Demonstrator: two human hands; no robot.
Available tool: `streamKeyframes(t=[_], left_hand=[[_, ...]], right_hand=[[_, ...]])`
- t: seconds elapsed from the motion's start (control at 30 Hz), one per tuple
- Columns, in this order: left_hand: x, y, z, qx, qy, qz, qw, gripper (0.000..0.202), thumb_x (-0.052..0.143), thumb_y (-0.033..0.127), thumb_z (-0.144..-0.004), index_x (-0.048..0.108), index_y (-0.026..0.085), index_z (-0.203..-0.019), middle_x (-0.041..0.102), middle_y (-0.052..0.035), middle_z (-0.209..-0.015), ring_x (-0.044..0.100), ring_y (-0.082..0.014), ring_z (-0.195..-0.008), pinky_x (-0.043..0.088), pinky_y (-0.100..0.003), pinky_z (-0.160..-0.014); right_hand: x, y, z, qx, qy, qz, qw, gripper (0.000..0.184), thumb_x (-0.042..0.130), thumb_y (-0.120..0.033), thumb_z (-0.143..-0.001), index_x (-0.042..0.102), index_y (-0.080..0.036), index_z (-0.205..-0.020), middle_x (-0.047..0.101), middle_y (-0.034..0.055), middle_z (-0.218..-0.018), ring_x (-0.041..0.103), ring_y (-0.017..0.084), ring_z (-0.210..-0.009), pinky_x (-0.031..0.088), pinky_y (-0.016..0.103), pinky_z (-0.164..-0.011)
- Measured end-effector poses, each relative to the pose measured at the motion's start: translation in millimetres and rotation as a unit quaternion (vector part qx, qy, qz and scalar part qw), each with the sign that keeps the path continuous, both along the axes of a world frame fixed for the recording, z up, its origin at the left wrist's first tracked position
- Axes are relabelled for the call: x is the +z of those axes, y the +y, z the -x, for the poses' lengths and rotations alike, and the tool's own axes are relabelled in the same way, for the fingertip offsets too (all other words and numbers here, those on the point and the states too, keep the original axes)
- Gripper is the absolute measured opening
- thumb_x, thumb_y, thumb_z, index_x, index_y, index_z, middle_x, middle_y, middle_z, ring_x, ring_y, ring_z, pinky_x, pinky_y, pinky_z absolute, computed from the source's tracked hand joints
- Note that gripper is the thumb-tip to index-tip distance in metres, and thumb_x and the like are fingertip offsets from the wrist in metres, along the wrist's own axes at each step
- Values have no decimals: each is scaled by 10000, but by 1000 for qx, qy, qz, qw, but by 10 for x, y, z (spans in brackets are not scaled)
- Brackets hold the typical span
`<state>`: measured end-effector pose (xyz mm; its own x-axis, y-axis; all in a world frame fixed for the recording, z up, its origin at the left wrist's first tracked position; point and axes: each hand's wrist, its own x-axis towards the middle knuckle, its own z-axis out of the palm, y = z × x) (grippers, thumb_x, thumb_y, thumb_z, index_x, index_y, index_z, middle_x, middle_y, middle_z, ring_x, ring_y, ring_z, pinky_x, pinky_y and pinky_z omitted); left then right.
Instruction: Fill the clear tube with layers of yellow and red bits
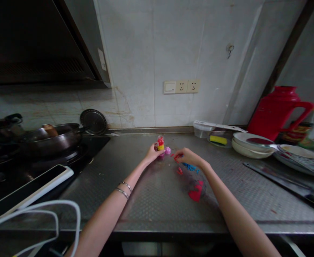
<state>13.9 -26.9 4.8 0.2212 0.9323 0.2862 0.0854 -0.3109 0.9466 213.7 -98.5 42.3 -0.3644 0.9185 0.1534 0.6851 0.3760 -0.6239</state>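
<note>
Fingers of my left hand (153, 152) are wrapped round a small clear bottle (160, 142), held upright with red and yellow bits inside. A pink lid-like piece (168, 150) sits just right of the bottle. My right hand (186, 157) is closed in a pinch low over the counter, with red showing at its fingertips; the exact shape of the small red piece there is hard to make out. Under and beside this hand lie several small blue pieces (191, 167). A few loose red pieces (179, 171) are scattered nearer to me.
A clear bag-like item with red print (196, 191) lies on the metal counter (146, 200). Pans (57, 139) stand on the stove at left. To the right are a yellow sponge (218, 140), stacked bowls (249, 151), a knife (282, 182) and a red thermos jug (273, 114).
</note>
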Motion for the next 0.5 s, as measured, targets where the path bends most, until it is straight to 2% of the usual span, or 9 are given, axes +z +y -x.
streamKeyframes(t=[0.13, 0.3, 0.5], left_hand=[[-76, 9, 6, -13, -21, -17, 1000, 529, 722, 237, -592, 518, 102, -1061, 629, -128, -976, 593, -182, -856, 453, -328, -797], [-115, 23, 24, -17, -1, -42, 999, 346, 658, 247, -665, 588, 104, -973, 650, -114, -946, 602, -183, -843, 451, -323, -796], [-85, -2, 49, -31, 12, -69, 997, 334, 644, 287, -673, 617, 98, -947, 658, -111, -923, 602, -188, -822, 440, -313, -786]], right_hand=[[-10, 9, 10, -13, 32, -16, 999, 303, 514, -166, -611, 677, -124, -863, 672, 26, -727, 582, 131, -644, 436, 197, -608], [17, 6, 5, -25, 68, -31, 997, 275, 511, -175, -631, 676, -115, -843, 666, 31, -707, 575, 128, -623, 435, 197, -583], [163, 107, -20, -55, 118, -53, 990, 245, 526, -171, -634, 669, -96, -818, 659, 47, -711, 575, 133, -646, 445, 207, -589]])
